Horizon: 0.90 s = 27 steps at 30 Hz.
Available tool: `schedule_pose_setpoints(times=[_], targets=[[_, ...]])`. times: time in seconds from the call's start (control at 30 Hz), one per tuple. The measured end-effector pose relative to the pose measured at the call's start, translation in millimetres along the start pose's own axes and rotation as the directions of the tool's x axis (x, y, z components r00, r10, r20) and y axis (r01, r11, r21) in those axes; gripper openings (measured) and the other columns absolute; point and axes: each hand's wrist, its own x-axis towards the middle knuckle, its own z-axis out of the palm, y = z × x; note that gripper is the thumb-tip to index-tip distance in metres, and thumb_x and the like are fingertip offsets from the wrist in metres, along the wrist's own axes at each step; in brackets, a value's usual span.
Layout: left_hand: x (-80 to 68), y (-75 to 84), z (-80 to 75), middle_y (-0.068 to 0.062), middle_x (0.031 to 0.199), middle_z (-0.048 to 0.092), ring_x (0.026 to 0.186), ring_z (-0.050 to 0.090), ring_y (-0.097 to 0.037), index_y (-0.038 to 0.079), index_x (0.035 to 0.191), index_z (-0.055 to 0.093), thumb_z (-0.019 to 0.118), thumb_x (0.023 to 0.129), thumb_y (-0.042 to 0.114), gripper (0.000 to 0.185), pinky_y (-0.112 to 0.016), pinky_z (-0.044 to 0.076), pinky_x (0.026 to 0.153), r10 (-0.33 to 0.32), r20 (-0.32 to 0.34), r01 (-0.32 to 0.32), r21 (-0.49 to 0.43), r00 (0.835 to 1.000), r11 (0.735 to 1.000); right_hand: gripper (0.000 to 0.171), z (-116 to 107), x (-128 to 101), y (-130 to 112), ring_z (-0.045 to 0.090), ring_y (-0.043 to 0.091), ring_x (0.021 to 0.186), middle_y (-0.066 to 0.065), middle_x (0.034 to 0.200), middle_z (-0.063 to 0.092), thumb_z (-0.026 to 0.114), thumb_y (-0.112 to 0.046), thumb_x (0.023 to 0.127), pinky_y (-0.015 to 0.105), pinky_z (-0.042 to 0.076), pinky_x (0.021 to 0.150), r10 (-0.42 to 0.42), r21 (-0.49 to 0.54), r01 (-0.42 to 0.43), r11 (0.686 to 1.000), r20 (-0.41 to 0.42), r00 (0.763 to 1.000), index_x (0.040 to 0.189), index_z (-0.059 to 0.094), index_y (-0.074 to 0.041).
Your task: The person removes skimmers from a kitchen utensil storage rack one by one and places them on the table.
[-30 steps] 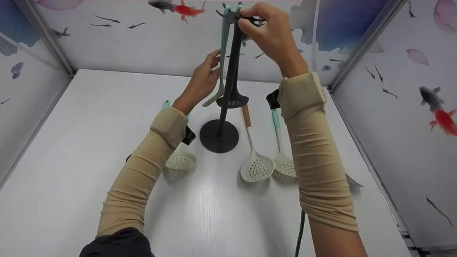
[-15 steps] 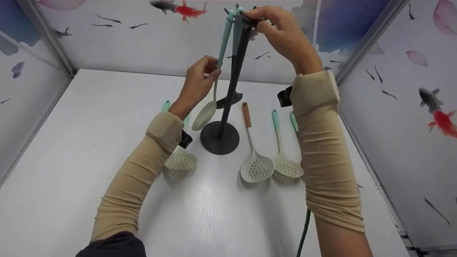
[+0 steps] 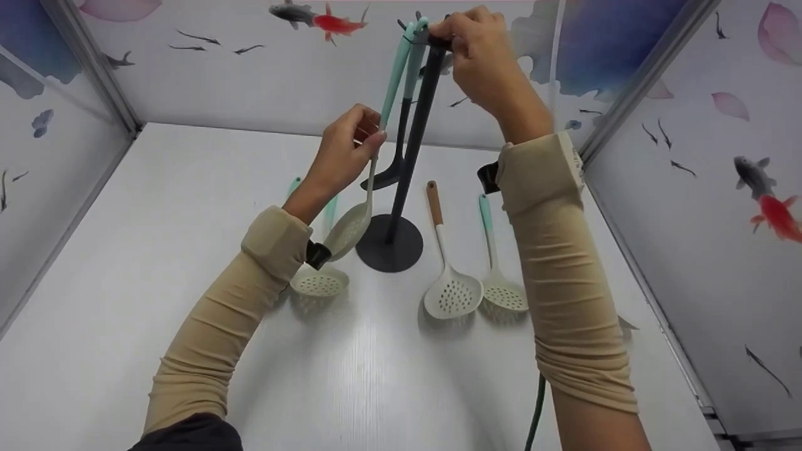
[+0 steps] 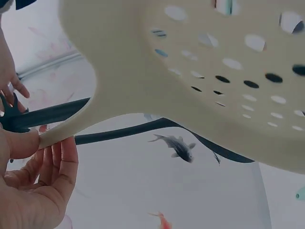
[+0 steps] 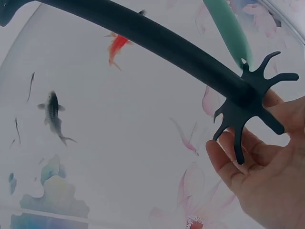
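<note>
My left hand (image 3: pixel 344 150) pinches the thin neck of a cream slotted skimmer (image 3: pixel 351 230) between thumb and fingers. Its mint handle hangs from the top of a black utensil stand (image 3: pixel 418 119), and its holed bowl fills much of the left wrist view. Up at the stand's head, my right hand (image 3: pixel 485 62) grips the star-shaped hook ring (image 5: pixel 248 98), its fingers around the prongs in the right wrist view. Behind the skimmer, a black utensil (image 3: pixel 390 174) with a mint handle hangs close beside the pole. The round base (image 3: pixel 401 254) rests on the white table.
On the table lie a brown-handled white skimmer (image 3: pixel 453 294), a mint-handled skimmer (image 3: pixel 504 295) to its right, and another holed skimmer (image 3: pixel 319 283) left of the base. A dark green cable (image 3: pixel 536 407) runs below the right forearm. Printed panels (image 3: pixel 250 81) enclose the table.
The hook ring has turned, bringing the black utensil from the pole's right to its left. The skimmer has swung left and towards the camera, and my left hand has taken its neck.
</note>
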Motion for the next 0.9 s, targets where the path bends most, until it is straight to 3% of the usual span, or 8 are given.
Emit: schedule_pose_setpoints(times=[0.37,0.6,0.9], targets=[[5.7,-6.1,3.9,-0.013,0.104,0.059,0.094,0.058,-0.02,0.0,0.115,0.054,0.054,0.094,0.013,0.025,-0.029,0.049,0.086,0.011,-0.067,-0.009,0.032,0.998,0.999,0.034,15,-5,4,0.043,0.019,0.105,0.011,0.114,0.056,0.033,-0.008,0.1,0.022,0.036,0.091,-0.072,0.016,0.076,0.997,-0.171,0.983,0.121,0.059,-0.009],[10.3,-8.2,6.7,-0.012,0.104,0.06,0.094,0.058,-0.019,0.004,0.116,0.056,0.054,0.093,0.011,0.024,-0.028,0.049,0.084,-0.045,-0.08,0.046,0.004,0.996,0.999,0.033,28,-6,8,0.042,0.021,0.104,0.013,0.112,0.057,0.034,-0.005,0.099,0.023,0.035,0.091,-0.106,0.063,0.127,0.99,-0.267,0.958,0.116,0.062,-0.006],[18.3,-5.8,8.2,-0.011,0.102,0.06,0.092,0.059,-0.02,0.005,0.117,0.057,0.054,0.094,0.011,0.024,-0.028,0.05,0.08,-0.041,-0.093,0.039,-0.029,0.995,0.999,0.033,31,-6,8,0.042,0.02,0.106,0.012,0.112,0.056,0.032,-0.005,0.099,0.02,0.034,0.093,-0.102,0.051,0.123,0.991,-0.305,0.947,0.115,0.061,-0.006]])
